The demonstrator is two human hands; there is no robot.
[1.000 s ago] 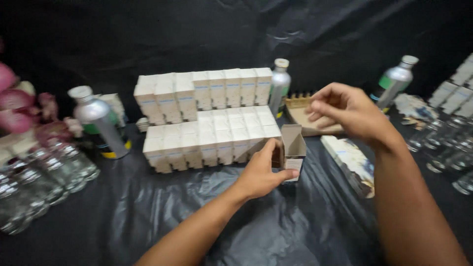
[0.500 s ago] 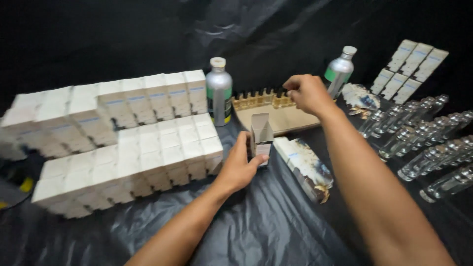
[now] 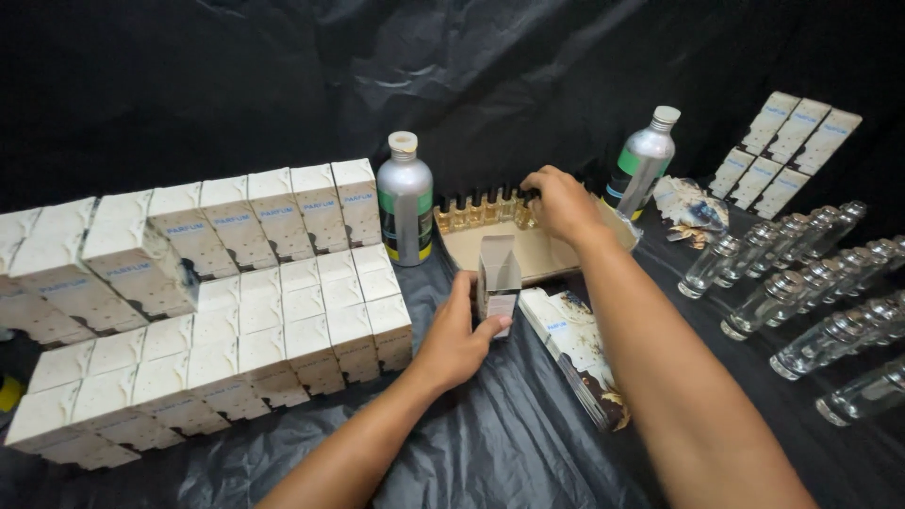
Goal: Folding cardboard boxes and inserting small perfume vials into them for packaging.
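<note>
The scene is dim overall, with soft light falling from above and in front onto the white cartons (image 3: pixel 236 283), which stand out brightest against the black plastic sheet (image 3: pixel 490 443). To the right of the cartons, the silver bottle (image 3: pixel 405 200) and the clear glass vials (image 3: pixel 820 292) carry small glints. The sheet shows faint sheen on its creases. The cartons at the left edge bend with lens distortion and look slightly soft.

Hidden and cut-off parts

The right hand (image 3: pixel 563 203) covers some small bottles (image 3: pixel 476 209) at centre; the stacked boxes (image 3: pixel 57 283) run off the left edge, blurred.
</note>
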